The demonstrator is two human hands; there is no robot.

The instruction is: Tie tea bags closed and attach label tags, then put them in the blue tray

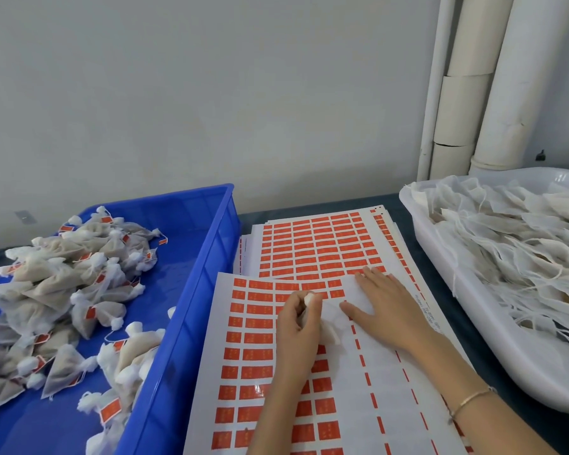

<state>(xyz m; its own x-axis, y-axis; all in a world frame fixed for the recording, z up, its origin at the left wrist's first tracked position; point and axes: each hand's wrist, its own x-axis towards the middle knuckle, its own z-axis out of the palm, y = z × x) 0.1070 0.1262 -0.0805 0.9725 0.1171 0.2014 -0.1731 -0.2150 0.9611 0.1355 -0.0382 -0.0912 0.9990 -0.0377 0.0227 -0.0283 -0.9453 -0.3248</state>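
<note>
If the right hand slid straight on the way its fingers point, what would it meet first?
Only the flat stack of label sheets lies ahead of the right hand. Nothing stands on it, so the way probably looks free to the wall.

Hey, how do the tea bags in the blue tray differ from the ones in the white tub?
In the blue tray the tied tea bags are bunched into puffy knots; loose tea bags in the white tub lie flat with strings trailing. The tied tea bags carry red tags; loose tea bags show none. Both are white mesh.
</note>
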